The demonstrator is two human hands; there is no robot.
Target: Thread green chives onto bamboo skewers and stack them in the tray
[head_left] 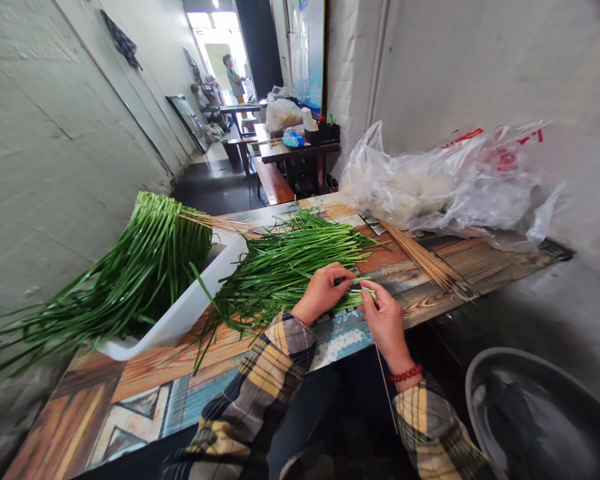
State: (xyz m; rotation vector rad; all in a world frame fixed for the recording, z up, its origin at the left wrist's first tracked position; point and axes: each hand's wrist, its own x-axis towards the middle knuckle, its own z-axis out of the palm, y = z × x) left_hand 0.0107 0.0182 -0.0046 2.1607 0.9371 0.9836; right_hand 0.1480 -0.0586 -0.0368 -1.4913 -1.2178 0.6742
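Note:
My left hand (326,291) is closed around the pale ends of a few garlic chive stalks (363,281) above the near edge of the table. Close beside it, my right hand (386,321) pinches a thin bamboo skewer (385,387), its long end hanging down past the wrist. The skewer's tip meets the stalks between my fingertips; the exact contact is too small to make out. Just beyond both hands lies a loose pile of garlic chives (300,252), cut ends toward the right.
At left, a white plastic tray (180,313) holds a thick mass of skewered chives (165,247). More bamboo skewers (420,257) lie to the right, near clear plastic bags (445,183). A grey bucket (485,400) stands below the table's right side. A person (234,79) stands far back.

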